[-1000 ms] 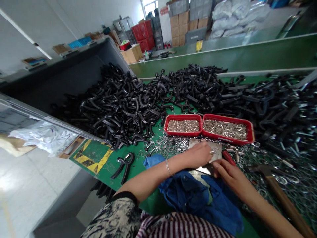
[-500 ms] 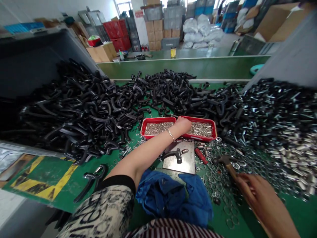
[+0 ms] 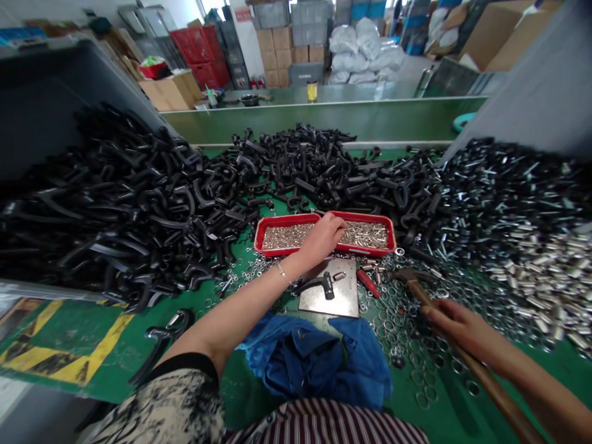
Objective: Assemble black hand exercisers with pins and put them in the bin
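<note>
Hammer (image 3: pixel 490 377) in the right hand (image 3: pixel 462 327), fingers wrapped firmly round the stiff wooden shaft, the heavy steel head out over scattered washers on the green bench! Left hand (image 3: pixel 322 239) lands on twin red trays (image 3: pixel 282 218), tiny silver pieces one side, short metal tubes the other; can't tell whether it's pinching anything.

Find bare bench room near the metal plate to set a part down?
Bare green bench lies around the yellow-striped tape, left of the loose black part. Crowded: steel rings right of the metal plate, black plastic parts behind the red trays.
</note>
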Tool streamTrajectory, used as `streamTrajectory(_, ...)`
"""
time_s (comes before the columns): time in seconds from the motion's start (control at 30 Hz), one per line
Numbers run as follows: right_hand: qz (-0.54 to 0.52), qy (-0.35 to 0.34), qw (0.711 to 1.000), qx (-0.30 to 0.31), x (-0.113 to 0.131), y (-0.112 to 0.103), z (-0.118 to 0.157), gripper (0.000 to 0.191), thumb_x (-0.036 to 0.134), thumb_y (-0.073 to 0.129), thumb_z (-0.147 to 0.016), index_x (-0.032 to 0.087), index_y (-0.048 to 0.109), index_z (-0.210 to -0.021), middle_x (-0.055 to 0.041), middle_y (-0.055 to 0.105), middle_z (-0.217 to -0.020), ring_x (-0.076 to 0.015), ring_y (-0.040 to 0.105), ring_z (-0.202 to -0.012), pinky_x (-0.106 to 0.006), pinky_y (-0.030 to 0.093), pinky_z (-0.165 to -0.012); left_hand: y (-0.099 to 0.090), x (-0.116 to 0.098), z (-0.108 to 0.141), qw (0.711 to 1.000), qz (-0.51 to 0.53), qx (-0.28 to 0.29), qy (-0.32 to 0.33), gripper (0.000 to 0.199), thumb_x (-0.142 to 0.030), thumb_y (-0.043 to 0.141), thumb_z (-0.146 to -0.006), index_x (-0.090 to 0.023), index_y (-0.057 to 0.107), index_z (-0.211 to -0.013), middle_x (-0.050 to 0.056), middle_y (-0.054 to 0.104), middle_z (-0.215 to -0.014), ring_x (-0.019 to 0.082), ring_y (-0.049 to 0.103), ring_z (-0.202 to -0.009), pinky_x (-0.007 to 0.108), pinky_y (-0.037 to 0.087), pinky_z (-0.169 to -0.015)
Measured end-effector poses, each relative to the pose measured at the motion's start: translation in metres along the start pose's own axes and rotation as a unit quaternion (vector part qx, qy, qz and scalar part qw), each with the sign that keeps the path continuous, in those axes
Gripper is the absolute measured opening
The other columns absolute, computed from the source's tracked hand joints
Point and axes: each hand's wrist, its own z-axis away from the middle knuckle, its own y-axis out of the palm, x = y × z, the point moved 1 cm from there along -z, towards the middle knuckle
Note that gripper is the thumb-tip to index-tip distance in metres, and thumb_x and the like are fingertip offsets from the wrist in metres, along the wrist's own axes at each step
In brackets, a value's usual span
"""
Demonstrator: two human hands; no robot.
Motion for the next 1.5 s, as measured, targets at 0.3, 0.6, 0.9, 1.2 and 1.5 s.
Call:
streamTrajectory(0.3,-0.12,-0.011,0.984,0.132,0.045,0.024,0.02,0.045,0.058,0.058,-0.086,0.023,0.056,-0.115,-0.0031,0.067,-0.074,-0.0168,0.056,-0.047,-0.028,0.041,-0.04,-0.002,0.017,0.101,0.985,0.108,0.04,-0.131,0.016,-0.031,0.059,-0.092,-0.017,0.064,-0.086,0.003,0.065,-0.088,0.017,0.06,-0.083,0.03,0.047,-0.077)
streamTrajectory(0.6,-0.109,-0.043,0.992,0.055,0.085,0.03,0.022,0.043,0.055,0.053,-0.092,0.025,0.052,-0.124,0.0016,0.059,-0.067,-0.0147,0.051,-0.047,-0.026,0.038,-0.041,0.014,0.011,0.089,0.987,-0.047,0.091,-0.122,0.018,-0.028,0.058,-0.093,-0.016,0.062,-0.08,0.006,0.066,-0.084,0.021,0.061,-0.083,0.033,0.045,-0.077)
streamTrajectory(0.9,-0.149,-0.034,0.982,0.109,0.095,0.044,0.011,0.041,0.057,0.049,-0.093,0.025,0.051,-0.119,-0.0005,0.064,-0.075,-0.0136,0.05,-0.043,-0.026,0.037,-0.038,0.006,0.003,0.079,0.965,-0.168,0.158,0.128,0.025,-0.031,0.047,-0.098,-0.013,0.063,-0.091,0.012,0.063,-0.093,0.026,0.057,-0.096,0.041,0.04,-0.089)
streamTrajectory(1.2,-0.01,-0.152,0.988,0.033,0.119,0.048,0.006,0.04,0.049,0.041,-0.098,0.024,0.054,-0.125,-0.0116,0.07,-0.103,-0.027,0.068,-0.085,-0.035,0.05,-0.069,0.007,-0.004,0.12,0.994,-0.024,0.098,-0.047,0.092,-0.044,0.079,-0.074,-0.012,0.03,-0.144,0.021,0.049,-0.137,0.036,0.047,-0.127,0.051,0.038,-0.105)
streamTrajectory(1.5,0.018,-0.123,0.992,-0.014,0.099,0.068,-0.014,0.046,0.053,0.036,-0.097,0.016,0.059,-0.111,-0.0134,0.069,-0.089,-0.0258,0.065,-0.068,-0.041,0.053,-0.065,0.014,-0.003,0.137,0.996,0.029,0.058,-0.058,0.08,-0.042,0.074,-0.081,-0.014,0.032,-0.143,0.017,0.056,-0.127,0.034,0.051,-0.122,0.054,0.04,-0.107)
